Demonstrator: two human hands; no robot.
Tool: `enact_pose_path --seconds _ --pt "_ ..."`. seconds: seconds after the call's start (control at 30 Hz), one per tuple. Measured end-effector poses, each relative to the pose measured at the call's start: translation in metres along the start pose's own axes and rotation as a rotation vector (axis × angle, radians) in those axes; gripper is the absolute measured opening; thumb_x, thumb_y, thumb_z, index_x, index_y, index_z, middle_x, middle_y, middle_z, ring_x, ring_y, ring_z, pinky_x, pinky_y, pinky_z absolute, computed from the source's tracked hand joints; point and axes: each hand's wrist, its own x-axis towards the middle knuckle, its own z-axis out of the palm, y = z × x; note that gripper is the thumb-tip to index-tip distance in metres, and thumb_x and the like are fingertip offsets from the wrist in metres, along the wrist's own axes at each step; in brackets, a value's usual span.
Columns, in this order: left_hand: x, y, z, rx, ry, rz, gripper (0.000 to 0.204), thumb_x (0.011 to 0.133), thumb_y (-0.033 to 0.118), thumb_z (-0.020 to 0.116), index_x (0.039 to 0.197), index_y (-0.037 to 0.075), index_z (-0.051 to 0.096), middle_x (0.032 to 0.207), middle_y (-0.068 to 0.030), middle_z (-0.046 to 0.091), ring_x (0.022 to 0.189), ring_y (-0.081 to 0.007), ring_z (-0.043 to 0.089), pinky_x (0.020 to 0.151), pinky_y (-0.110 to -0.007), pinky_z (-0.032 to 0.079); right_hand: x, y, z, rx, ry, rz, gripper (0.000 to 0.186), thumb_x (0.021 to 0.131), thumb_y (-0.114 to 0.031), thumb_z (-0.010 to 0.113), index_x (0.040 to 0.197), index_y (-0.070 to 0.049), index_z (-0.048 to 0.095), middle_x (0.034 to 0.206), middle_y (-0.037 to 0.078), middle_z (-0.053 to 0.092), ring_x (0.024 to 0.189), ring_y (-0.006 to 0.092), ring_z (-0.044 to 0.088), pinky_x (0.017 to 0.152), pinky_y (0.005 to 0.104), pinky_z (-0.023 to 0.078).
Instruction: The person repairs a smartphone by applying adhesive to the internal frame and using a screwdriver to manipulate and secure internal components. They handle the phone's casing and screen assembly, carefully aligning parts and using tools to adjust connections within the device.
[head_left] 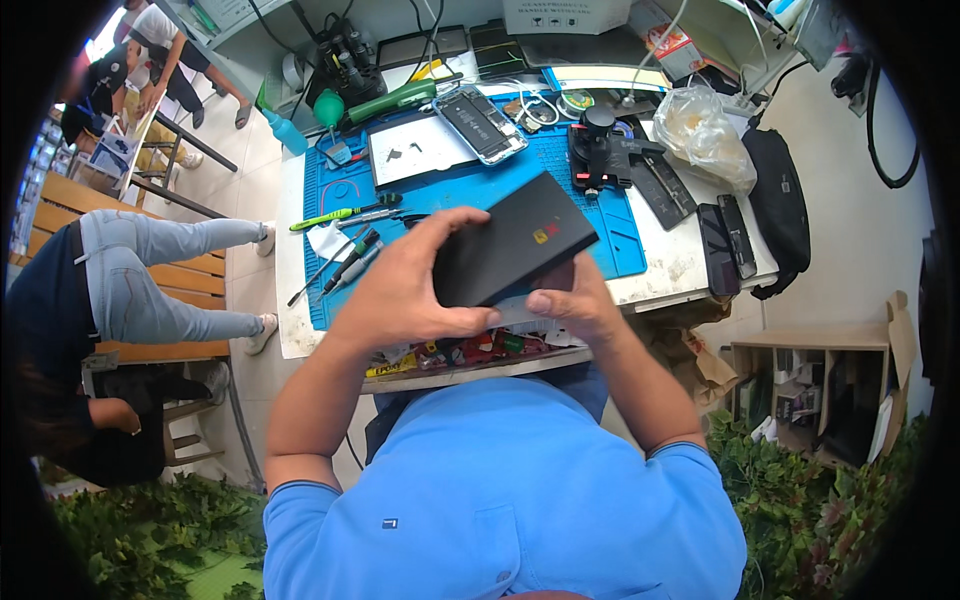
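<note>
A flat black box [512,240] with a small red and yellow mark is held tilted above the near part of the bench. My left hand [400,285] grips its left end, thumb along the near edge. At the near right corner my right hand [580,305] holds it, with some fingers hidden beneath. Under the box lies a blue work mat [625,235]. Beyond it an opened phone [480,125] shows its inner parts, resting partly on a white board [410,155]. Several pen-like tools [350,262] lie left of my left hand, beside a green-handled tool [325,220].
A black clamp-like device [600,150], a plastic bag [705,135], a black pouch [775,200] and a dark phone [718,250] occupy the right side. An open drawer [480,350] with small packets sits below the front edge. A person in jeans [160,275] is at the left.
</note>
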Motion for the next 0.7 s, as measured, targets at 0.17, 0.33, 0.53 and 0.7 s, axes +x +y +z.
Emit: enact_pose_path --seconds 0.17,0.33,0.53,0.7 --pt "-0.001 -0.001 0.016 -0.046 -0.006 0.009 0.099 0.068 0.050 0.096 0.152 0.011 0.060 0.132 -0.0183 0.072 0.118 -0.0361 0.073 0.103 -0.045 0.056 -0.009 0.032 0.011 0.299 0.007 0.071 0.092 0.080 -0.016 0.095 0.156 0.001 0.046 0.146 0.014 0.059 0.135 0.0249 0.061 0.117 0.0422 0.049" --pt "-0.004 -0.003 0.020 -0.100 -0.026 -0.026 0.099 0.070 0.048 0.098 0.154 0.012 0.061 0.134 -0.0173 0.071 0.119 -0.0325 0.072 0.107 -0.045 0.054 -0.011 0.029 0.017 0.246 0.001 0.050 0.089 0.080 -0.024 0.087 0.155 0.000 0.046 0.144 0.014 0.059 0.136 0.0259 0.061 0.118 0.0422 0.048" --pt "-0.007 -0.003 0.021 -0.168 -0.015 -0.071 0.098 0.070 0.045 0.099 0.154 0.012 0.061 0.131 -0.0187 0.071 0.115 -0.0314 0.072 0.105 -0.043 0.054 -0.014 0.037 0.026 0.317 0.017 0.031 0.086 0.081 -0.029 0.077 0.155 0.001 0.045 0.142 0.016 0.059 0.135 0.0277 0.061 0.118 0.0428 0.049" --pt "-0.004 0.005 0.014 -0.178 -0.043 -0.140 0.094 0.070 0.050 0.094 0.151 0.012 0.063 0.132 -0.0199 0.072 0.117 -0.0356 0.073 0.104 -0.045 0.056 -0.015 0.038 0.023 0.319 0.005 0.041 0.089 0.080 -0.028 0.077 0.157 0.002 0.043 0.143 0.017 0.059 0.136 0.0287 0.060 0.118 0.0431 0.049"
